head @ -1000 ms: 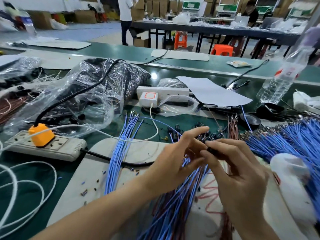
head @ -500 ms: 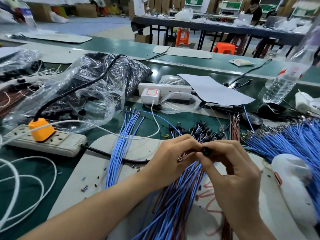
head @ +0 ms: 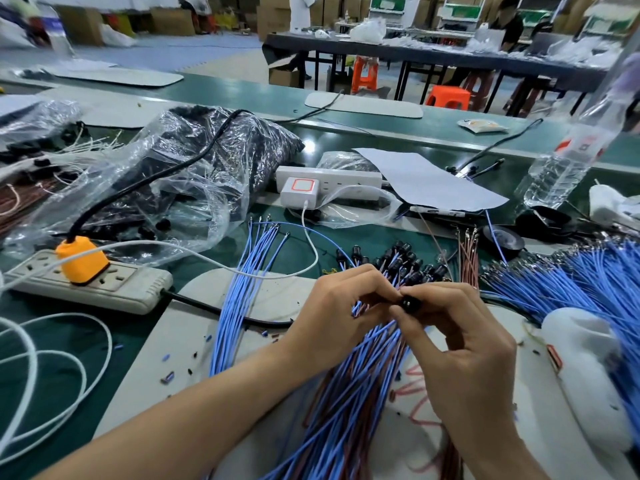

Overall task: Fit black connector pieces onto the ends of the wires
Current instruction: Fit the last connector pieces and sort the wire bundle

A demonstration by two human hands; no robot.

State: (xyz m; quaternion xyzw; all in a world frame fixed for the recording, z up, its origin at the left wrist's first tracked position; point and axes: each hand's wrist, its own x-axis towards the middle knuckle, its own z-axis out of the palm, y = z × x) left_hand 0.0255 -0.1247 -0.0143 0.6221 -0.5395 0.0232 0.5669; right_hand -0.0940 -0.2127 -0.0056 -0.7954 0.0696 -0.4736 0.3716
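Head view. Item: one black connector (head: 410,303), pinched between thumb and fingertips of the right grip (head: 460,344), held above the counter (head: 374,237) and over the wires (head: 349,393).

Left grip (head: 339,306): fingers curled in, pinching a wire (head: 360,307) towards the connector. Its tip is hidden from us.

Step in hand, as we judge it: seating the wire end in the connector. The next move calls for a straight, firm push, then laying the piece with the fitted ones (head: 408,261) behind.

Against a second ago: the left fingers, then stretched out, are now curled. Both grips sit closer together.
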